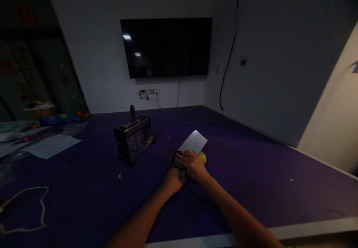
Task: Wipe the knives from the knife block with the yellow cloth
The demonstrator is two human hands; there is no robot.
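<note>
Close together over the purple table (251, 166), my two hands work at one small gadget (178, 160) with a black rim and a greyish middle. My left hand (173, 181) grips it from below, its fingers mostly hidden. My right hand (195, 165) lies over the top, closed on it with the fingertips near the rim. A pale, stiff-looking sheet (193, 142) slants up and away just beyond the fingers. Part of a rounded yellow thing (203, 157) shows behind my right hand. The dim light hides the gadget's exact kind.
A dark box with clear sides and an upright black handle (134, 138) stands left of my hands. Papers (53, 145) and clear plastic lie farther left. A white cable (41, 207) loops at the near left. A television (167, 48) hangs on the far wall.
</note>
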